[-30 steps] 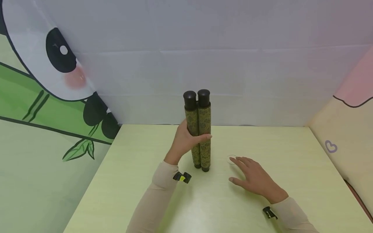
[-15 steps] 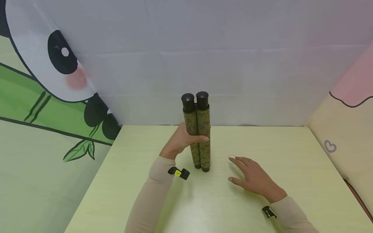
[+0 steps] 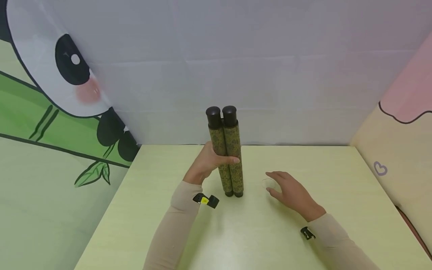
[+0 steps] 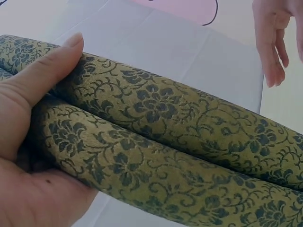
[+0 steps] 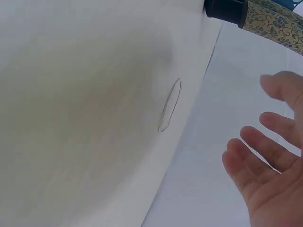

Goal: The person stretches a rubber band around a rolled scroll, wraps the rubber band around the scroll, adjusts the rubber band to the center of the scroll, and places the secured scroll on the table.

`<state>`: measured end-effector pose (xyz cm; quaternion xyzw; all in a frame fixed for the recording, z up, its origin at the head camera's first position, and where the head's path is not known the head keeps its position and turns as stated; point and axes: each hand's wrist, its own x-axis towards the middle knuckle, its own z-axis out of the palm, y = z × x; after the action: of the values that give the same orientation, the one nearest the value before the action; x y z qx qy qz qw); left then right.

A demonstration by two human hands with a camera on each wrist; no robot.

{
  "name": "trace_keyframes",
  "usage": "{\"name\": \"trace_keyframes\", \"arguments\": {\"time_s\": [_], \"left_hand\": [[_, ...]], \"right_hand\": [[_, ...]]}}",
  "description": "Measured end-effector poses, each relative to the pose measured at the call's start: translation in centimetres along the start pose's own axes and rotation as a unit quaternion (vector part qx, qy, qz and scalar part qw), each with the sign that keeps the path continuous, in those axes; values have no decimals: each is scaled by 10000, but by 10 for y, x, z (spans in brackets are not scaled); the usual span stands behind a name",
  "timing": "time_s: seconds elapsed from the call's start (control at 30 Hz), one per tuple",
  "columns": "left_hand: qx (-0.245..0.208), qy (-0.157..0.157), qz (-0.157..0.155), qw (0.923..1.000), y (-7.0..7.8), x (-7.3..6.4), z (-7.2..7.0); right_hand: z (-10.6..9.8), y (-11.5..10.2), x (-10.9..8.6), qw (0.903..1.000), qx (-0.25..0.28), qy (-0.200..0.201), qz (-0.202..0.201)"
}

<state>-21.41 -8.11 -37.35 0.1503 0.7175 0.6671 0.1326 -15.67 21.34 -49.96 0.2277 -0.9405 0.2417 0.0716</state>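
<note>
Pale table (image 3: 128, 213), grey wall (image 3: 287, 82) behind. Left hand (image 3: 207, 164) grips paired patterned rolls (image 3: 233, 144) mid-table, tops now leaning further left. Right hand (image 3: 293, 191) has narrowed thumb-finger gap, holding nothing; I judge thin loop (image 5: 166, 107) on table within reach, unpinched.

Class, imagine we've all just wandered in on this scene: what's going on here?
A person's left hand grips two patterned rolls with dark ends, side by side and nearly upright, tilted a little. Whether their lower ends rest on the pale table is hard to tell. The right hand holds nothing and hovers, fingers apart, near a thin loop lying on the table, not touching it.
</note>
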Motion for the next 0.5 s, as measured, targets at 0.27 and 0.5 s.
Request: {"name": "trace_keyframes", "arguments": {"time_s": [0.27,0.5], "left_hand": [[-30,23,-83,10000,-2,-11,-4],[-106,-184,-68,9998,-12,-19,-16]], "right_hand": [[5,-3,21,9992,-360,-92,-173],[12,-3,31,9967,-548,-540,-277]]}}
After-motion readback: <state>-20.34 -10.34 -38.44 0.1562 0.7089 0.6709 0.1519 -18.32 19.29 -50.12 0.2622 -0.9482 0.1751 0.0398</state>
